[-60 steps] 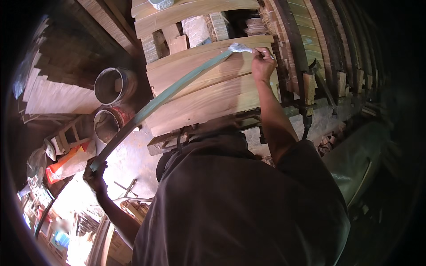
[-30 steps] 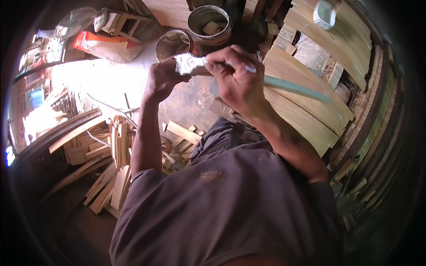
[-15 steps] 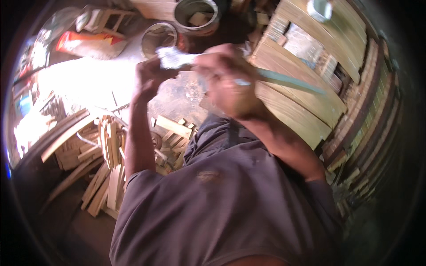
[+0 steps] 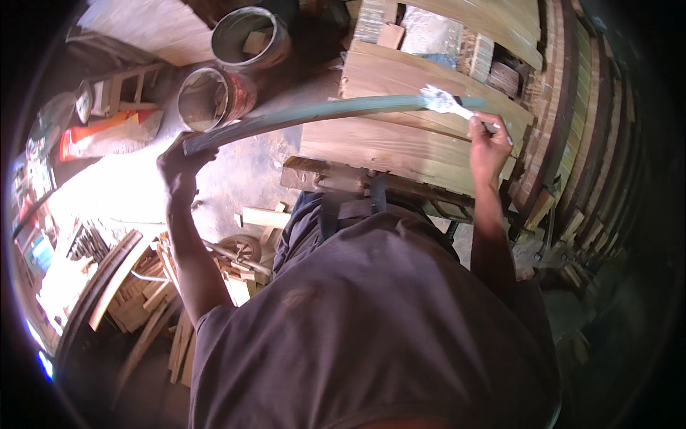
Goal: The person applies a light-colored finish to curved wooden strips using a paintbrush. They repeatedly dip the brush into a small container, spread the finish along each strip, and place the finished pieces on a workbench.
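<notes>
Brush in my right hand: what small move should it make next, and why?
Perhaps sweep the brush along the green strip toward its free right end, since the bristles appear to overlap it short of that end, while your left hand grips the other end.

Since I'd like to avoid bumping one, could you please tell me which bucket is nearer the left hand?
The bucket with the red side: it stands closer to the left hand, whereas the greyer bucket is farther off.
</notes>
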{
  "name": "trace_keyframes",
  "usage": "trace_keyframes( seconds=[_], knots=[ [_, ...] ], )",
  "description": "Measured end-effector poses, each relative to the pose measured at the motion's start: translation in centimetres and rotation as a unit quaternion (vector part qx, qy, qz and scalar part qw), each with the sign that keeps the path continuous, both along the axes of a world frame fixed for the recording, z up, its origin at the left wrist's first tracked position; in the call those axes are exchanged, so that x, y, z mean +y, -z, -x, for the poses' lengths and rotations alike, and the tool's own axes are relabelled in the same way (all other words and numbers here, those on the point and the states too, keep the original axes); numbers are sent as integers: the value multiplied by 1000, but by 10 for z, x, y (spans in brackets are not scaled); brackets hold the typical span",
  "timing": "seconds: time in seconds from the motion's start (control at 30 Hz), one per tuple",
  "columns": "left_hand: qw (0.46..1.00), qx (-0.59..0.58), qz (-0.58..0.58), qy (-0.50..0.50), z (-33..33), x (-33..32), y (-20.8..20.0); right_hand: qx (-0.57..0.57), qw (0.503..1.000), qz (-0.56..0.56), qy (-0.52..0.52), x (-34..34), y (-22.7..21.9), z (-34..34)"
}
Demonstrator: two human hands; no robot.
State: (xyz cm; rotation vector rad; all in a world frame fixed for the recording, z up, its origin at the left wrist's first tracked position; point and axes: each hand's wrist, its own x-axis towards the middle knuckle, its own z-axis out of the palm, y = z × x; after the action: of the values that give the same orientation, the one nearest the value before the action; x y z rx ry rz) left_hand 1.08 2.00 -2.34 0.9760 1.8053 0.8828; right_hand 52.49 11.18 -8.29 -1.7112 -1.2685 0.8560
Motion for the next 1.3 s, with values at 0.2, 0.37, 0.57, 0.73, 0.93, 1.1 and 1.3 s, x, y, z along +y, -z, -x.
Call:
trace_keyframes(
  seconds=[0.2, 0.37, 0.57, 0.73, 0.93, 1.1, 1.3],
  knots=[
    [994, -61, -66, 59, 16, 4, 16, -136, 967, 28, 216, 23, 72, -157],
    [955, -265, -89, -96, 4, 23, 54, 94, 924, 19, 371, 20, 89, -205],
    [928, -361, -54, -75, -82, 122, 121, 240, 867, 60, 432, 15, 87, -197],
    [927, -367, 21, -81, -162, 219, 162, 332, 839, 76, 426, 33, 85, -193],
    [953, -293, 61, -47, -193, 288, 223, 437, 871, -5, 223, 83, 97, -121],
    [995, -11, 50, 81, -203, 317, 221, 495, 847, 51, 185, 133, 137, -75],
    [983, 20, 87, 160, -206, 321, 232, 530, 809, 87, 238, 193, 171, -80]
  ],
)
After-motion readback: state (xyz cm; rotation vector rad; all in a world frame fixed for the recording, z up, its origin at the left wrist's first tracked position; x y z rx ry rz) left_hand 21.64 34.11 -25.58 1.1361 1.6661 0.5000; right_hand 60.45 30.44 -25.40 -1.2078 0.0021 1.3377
